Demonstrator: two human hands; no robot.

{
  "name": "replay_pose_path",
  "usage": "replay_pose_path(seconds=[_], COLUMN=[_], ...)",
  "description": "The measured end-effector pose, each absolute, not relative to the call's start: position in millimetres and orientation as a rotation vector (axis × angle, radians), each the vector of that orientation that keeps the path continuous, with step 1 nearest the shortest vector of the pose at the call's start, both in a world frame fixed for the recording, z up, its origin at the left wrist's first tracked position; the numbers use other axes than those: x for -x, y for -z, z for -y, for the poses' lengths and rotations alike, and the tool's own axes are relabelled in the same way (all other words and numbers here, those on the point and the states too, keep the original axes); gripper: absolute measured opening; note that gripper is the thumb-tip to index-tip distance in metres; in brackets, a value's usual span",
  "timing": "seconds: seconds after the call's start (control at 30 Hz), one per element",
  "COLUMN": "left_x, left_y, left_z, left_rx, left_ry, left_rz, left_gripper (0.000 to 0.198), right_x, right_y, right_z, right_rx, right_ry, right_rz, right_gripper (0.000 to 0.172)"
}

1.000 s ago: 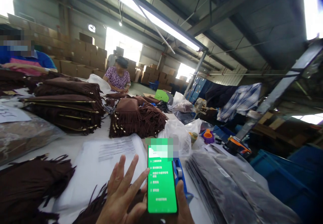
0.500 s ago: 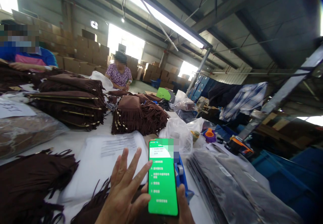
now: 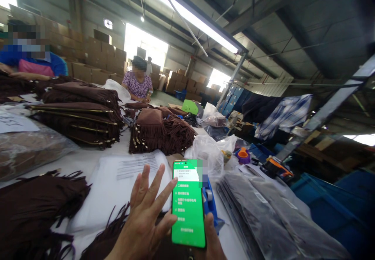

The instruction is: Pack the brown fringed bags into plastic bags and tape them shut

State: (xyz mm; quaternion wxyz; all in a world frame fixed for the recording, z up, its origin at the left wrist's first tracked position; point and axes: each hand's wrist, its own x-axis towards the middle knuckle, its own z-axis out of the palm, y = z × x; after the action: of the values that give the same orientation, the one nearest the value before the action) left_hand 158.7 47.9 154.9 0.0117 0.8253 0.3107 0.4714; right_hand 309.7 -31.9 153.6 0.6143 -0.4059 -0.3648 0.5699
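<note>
A smartphone (image 3: pixel 189 209) with a bright green screen and white lines of text is upright in front of me. My right hand (image 3: pixel 213 238) grips it, with the thumb along its right edge; the rest of that hand is mostly hidden behind the phone. To the phone's left, my left hand (image 3: pixel 143 217) has its fingers spread. Its index fingertip is over the screen's upper left edge, and its thumb tip is at the lower left edge; I cannot tell whether they touch. Below lies dark brown fringed material (image 3: pixel 102 232), beside a stack of clear plastic bags (image 3: pixel 102 189).
Brown fringed bags are stacked at left (image 3: pixel 76 115) and centre (image 3: pixel 149 129). Grey packaged items (image 3: pixel 263 213) lie at right near a blue crate (image 3: pixel 325 201). A blue tape dispenser (image 3: pixel 210 203) sits behind the phone. Co-workers (image 3: pixel 137 82) are across the table.
My left index fingertip has moved up along the phone's left edge. The phone remains in my right hand, and its screen still shows the green page.
</note>
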Motion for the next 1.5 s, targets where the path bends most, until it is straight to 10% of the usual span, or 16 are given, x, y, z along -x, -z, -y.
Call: replay_pose_path(seconds=[1.5], left_x=[-158.8], left_y=[-103.1], left_z=[19.4], left_rx=[-2.704], left_ry=[-1.086], left_rz=[-0.782], left_gripper=[0.064], right_x=[-333.7], right_y=[-128.5], right_z=[43.8], right_rx=[0.683], right_ry=[-1.497], right_rz=[0.822], right_gripper=[0.078])
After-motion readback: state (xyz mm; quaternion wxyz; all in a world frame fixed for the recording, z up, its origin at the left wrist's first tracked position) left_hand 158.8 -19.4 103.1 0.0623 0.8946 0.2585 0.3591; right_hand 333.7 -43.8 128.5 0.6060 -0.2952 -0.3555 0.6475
